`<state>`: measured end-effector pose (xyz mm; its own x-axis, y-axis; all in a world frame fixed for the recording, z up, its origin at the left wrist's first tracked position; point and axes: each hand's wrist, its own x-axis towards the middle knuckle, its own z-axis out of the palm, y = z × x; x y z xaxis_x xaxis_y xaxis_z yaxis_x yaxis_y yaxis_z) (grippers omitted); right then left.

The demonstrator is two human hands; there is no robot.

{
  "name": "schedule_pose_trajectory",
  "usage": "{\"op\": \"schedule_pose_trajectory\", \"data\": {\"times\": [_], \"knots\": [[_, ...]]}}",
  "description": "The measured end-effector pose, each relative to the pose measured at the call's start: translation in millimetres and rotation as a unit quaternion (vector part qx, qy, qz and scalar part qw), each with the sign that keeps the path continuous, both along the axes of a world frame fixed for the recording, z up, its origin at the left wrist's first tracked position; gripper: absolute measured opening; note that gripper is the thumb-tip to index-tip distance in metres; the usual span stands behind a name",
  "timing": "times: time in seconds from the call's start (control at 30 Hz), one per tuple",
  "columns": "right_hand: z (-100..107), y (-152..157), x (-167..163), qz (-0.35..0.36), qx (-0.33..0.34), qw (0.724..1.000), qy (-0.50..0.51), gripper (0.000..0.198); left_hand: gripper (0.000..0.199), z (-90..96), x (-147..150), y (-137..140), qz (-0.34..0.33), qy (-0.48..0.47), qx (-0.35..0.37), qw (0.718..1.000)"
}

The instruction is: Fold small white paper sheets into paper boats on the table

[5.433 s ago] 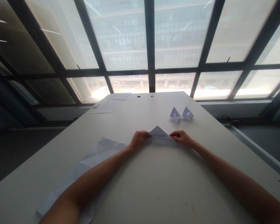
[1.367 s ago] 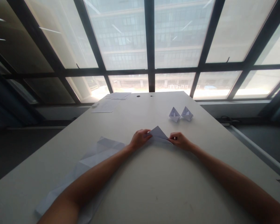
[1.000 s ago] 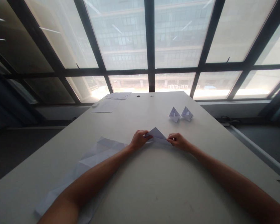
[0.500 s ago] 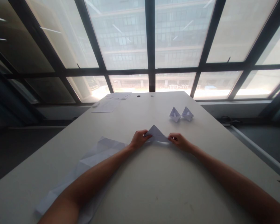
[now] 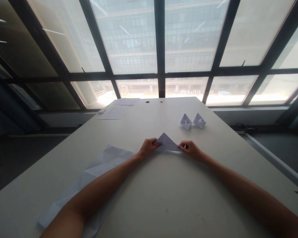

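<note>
White paper triangle (image 5: 167, 142), nearer and left of two paper boats (image 5: 186, 126). The left hand (image 5: 149, 147) and right hand (image 5: 191, 150) pinch its side corners. Looks light, bendy, easily creased; I'd hold those corners softly.

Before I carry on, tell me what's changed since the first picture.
The folded paper has shifted slightly left at its peak, as has the right hand. It and the left hand grip the paper, as before. The paper boats and large creased paper stayed put.

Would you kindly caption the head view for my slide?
Left hand and right hand hold folded paper near two paper boats.
</note>
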<state>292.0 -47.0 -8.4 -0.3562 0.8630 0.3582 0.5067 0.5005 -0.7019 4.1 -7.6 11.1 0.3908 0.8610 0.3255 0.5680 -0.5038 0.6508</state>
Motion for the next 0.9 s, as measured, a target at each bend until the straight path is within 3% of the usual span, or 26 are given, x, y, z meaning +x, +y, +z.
{"op": "schedule_pose_trajectory", "data": {"times": [0.2, 0.4, 0.77, 0.9], "knots": [[2.5, -1.7, -1.4, -0.001, -0.014, 1.000, 0.010, 0.031, 0.045, 0.0, -1.5, 0.4, -0.071, 0.002, -0.035, 0.997], [7.1, -4.6, -0.9, 0.019, -0.024, 0.999, 0.013, 0.037, 0.045, 3.0, -1.8, -1.7, -0.094, -0.015, -0.060, 0.994], [2.3, -0.3, 1.2, 0.040, -0.061, 0.993, 0.096, 0.031, 0.047, 8.1, -2.3, -1.4, -0.098, -0.076, -0.112, 0.986], [-3.9, 5.6, 1.3, -0.007, -0.018, 0.992, 0.125, 0.028, 0.047, 8.9, -1.3, -2.3, -0.087, -0.124, -0.143, 0.978]]}}
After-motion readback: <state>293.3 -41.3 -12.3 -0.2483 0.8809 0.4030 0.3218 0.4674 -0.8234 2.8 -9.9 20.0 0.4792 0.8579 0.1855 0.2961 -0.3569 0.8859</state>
